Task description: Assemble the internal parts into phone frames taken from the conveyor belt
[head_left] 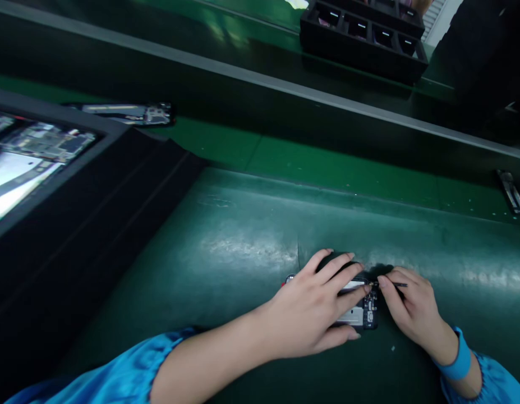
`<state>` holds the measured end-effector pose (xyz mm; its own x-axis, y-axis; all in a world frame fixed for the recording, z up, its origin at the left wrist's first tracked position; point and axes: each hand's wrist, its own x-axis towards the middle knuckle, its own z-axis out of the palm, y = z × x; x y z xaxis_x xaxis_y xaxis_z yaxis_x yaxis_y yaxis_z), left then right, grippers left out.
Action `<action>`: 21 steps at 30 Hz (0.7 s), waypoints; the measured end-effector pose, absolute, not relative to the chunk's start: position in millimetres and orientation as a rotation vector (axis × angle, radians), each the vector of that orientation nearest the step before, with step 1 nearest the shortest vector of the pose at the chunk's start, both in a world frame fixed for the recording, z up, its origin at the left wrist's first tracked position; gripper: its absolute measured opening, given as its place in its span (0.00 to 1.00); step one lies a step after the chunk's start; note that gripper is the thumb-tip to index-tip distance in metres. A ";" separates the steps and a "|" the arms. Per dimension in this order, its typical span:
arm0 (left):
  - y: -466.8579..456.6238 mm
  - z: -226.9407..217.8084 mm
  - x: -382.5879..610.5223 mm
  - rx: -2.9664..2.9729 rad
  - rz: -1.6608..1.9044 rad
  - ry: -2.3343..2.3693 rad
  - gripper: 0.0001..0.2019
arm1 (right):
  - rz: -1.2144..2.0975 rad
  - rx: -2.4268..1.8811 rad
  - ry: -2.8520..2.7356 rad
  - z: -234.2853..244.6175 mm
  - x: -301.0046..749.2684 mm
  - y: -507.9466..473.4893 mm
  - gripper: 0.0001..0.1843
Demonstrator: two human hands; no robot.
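An opened phone lies on the green mat, its circuit board and metal plate bare at the right end. My left hand is laid across it, fingers spread over the top and far edge, thumb along the near edge, holding it down and hiding much of it. At the phone's upper right corner, my right hand pinches a thin dark stick-like tool. The tool's tip meets or nearly meets the board beside my left index fingertip; its exact kind is unclear.
A black tray holding opened phones stands at the left. Behind it lies another opened phone. One more phone part is at the far right. Beyond the grey rail sits a black compartment box.
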<state>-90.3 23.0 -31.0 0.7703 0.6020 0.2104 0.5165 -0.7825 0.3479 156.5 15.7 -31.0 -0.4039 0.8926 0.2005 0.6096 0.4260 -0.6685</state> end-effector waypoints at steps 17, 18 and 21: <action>15.5 -39.4 -82.3 2.763 0.585 0.916 0.24 | 1.998 -1.975 -1.646 -7.8 146.1 53.2 0.17; 15.1 -38.4 -81.6 2.762 0.582 0.914 0.24 | 1.958 -1.983 -1.671 -7.7 145.8 52.9 0.17; 18.3 -30.2 -84.5 2.734 0.566 0.884 0.24 | 1.853 -1.971 -1.770 -7.1 144.9 52.8 0.17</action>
<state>-84.5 18.3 -30.2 0.7460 0.5979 0.2933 0.5163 -0.7974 0.3124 144.9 52.8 -7.1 -0.2540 0.6141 -0.7472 0.7184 -0.3975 -0.5709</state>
